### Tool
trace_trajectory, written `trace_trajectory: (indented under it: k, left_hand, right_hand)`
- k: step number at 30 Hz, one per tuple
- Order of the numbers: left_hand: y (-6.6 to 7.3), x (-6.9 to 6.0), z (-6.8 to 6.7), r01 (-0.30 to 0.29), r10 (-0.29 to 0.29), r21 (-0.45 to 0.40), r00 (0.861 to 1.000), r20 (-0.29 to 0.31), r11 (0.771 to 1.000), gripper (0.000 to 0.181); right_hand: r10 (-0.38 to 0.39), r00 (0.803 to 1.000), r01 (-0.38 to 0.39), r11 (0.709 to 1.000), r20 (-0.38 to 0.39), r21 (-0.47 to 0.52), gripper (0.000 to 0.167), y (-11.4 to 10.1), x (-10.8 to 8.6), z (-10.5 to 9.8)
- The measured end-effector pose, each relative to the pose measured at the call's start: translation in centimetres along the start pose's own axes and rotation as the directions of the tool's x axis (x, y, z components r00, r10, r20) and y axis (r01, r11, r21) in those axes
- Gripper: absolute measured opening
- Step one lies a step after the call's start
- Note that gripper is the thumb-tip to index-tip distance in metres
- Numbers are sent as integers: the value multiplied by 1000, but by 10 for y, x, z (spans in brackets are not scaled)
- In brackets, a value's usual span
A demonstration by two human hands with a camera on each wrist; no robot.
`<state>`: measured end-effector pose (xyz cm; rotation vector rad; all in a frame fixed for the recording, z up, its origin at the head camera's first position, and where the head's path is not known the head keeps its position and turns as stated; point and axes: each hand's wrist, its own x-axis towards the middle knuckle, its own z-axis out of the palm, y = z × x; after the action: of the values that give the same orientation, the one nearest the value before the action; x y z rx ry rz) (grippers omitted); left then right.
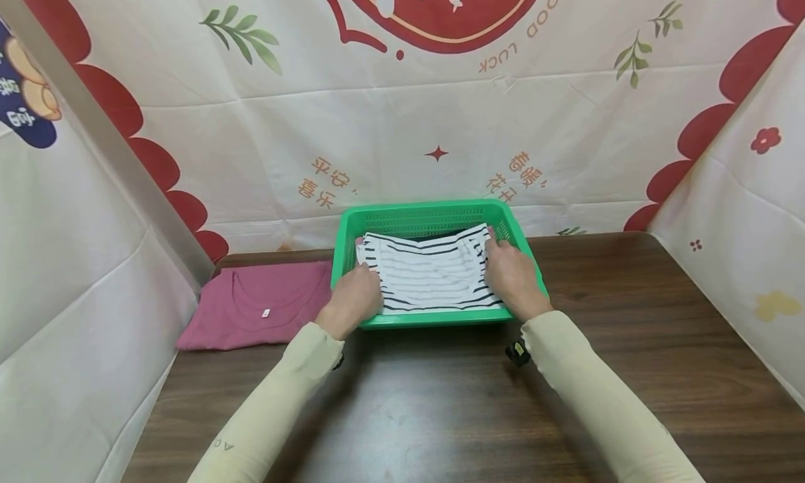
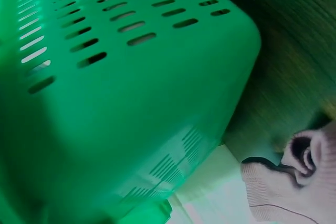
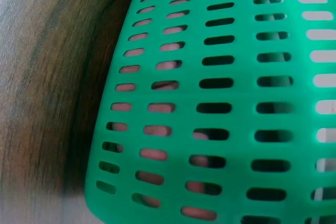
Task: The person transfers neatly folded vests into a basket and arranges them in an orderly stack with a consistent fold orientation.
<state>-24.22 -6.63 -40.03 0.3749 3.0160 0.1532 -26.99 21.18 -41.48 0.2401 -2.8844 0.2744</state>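
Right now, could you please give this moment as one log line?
Left hand: grips striped cloth, left edge; right hand: grips its right edge; cloth: inside green basket; pink shirt: on table, left of basket

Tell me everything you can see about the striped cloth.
The striped cloth is white with thin dark stripes, bold near its edges and faint in the middle. It looks like soft fabric, folded into a rough rectangle and slightly creased. It is in the green basket, with the left hand gripping its left side and the right hand its right.
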Motion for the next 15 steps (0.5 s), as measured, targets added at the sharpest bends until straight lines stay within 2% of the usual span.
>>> trace_trajectory:
  k: [8,15]
  left_hand:
    - [-1,-1,4,-13,13,-19,999,-36,1000,19]
    - [-2,-4,6,-27,21,-48,993,-115,998,18]
  right_hand:
    - [15,1000,-15,1000,10,-6,54,0,0,0]
    - [24,1000,-24,1000,8,11,47,-2,-1,0]
